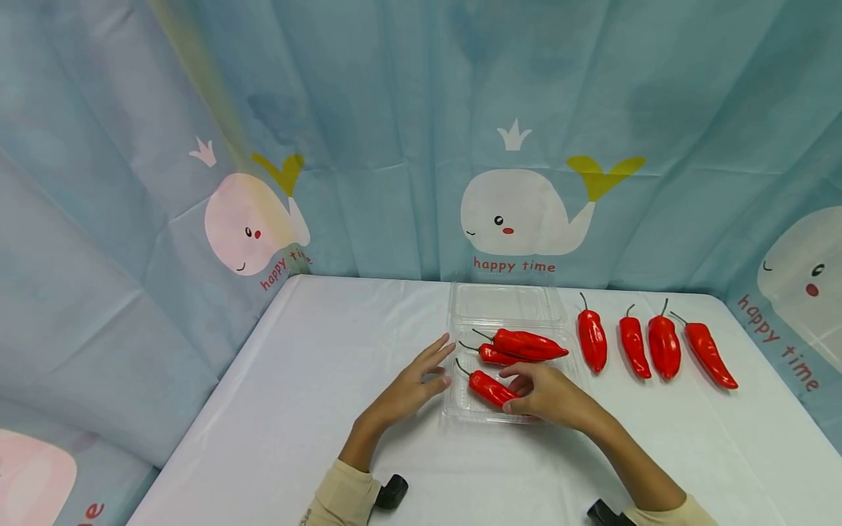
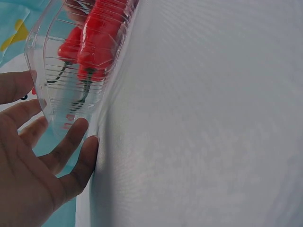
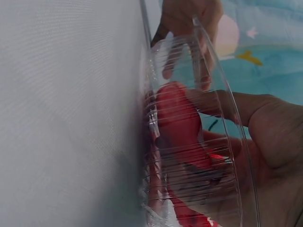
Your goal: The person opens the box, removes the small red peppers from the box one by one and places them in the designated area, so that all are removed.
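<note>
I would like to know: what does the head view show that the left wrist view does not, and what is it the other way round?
Only the head view shows the row of four red peppers lying outside the container, the beige sleeves, and clearly the right hand gripping a pepper.

Only the left wrist view shows the palm side of the left hand; from the head we see its back.

Both share the left hand, the clear container with peppers in it, the white tablecloth and the blue curtain.
</note>
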Demonstrator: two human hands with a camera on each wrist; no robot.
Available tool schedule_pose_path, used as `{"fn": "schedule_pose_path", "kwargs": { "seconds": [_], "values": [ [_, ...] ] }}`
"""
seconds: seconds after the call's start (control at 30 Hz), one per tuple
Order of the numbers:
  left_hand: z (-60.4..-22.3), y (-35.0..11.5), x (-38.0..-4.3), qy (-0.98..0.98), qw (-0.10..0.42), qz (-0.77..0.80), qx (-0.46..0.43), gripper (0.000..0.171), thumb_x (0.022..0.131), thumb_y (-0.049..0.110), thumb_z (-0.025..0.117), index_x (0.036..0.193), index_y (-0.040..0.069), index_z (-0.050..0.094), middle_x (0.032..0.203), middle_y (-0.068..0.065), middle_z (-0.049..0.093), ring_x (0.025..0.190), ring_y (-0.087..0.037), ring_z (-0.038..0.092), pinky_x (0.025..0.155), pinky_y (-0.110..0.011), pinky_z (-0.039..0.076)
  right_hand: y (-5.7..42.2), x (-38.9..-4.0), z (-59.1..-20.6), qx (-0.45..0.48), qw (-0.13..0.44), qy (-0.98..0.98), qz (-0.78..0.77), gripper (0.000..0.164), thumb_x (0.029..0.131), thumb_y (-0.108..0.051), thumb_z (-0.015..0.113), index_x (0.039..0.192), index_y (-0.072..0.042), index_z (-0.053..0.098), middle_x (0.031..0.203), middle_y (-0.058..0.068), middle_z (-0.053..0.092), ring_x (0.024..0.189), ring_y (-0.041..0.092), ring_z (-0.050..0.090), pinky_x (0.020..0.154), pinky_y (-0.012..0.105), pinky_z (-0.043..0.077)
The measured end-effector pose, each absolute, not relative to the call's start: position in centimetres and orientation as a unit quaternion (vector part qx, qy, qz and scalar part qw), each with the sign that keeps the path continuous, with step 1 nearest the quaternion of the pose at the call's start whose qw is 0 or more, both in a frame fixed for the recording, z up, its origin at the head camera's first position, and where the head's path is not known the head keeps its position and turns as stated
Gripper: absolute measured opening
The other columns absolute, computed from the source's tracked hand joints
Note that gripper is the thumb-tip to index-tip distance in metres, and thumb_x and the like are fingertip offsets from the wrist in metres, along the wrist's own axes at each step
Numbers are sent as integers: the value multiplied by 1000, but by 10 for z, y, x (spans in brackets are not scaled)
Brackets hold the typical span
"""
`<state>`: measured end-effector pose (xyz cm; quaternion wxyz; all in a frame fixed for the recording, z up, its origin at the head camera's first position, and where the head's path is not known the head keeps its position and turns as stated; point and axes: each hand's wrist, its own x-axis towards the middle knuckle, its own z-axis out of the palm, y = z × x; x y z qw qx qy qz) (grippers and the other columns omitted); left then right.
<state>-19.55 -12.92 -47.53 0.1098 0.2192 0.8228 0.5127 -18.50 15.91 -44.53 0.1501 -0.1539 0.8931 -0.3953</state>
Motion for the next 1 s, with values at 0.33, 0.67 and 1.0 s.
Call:
{"fn": "schedule_pose_path", "kwargs": {
  "seconds": [0.33, 0.67, 1.0],
  "values": [
    [-475, -130, -196, 823, 110, 512, 221, 61, 110, 19, 55, 167, 16, 35, 179, -1, 16, 140, -39, 55, 115, -64, 44, 164, -186, -444, -150, 143, 887, -413, 55, 83, -23, 89, 132, -7, 71, 108, 3, 75, 100, 20, 68, 78, 32, 64],
    [-474, -130, -196, 820, 112, 516, 222, 61, 110, 18, 55, 167, 15, 35, 179, -1, 16, 141, -39, 54, 114, -63, 45, 172, -184, -440, -132, 135, 870, -456, 54, 85, -25, 88, 135, -13, 71, 115, 7, 73, 107, 25, 66, 77, 35, 65],
    [-474, -130, -195, 820, 114, 518, 217, 61, 110, 20, 55, 167, 15, 35, 179, 0, 16, 141, -39, 53, 114, -64, 44, 181, -179, -433, -127, 107, 855, -491, 57, 89, -24, 84, 141, -9, 65, 122, 11, 71, 110, 28, 65, 76, 35, 65]
  ]
}}
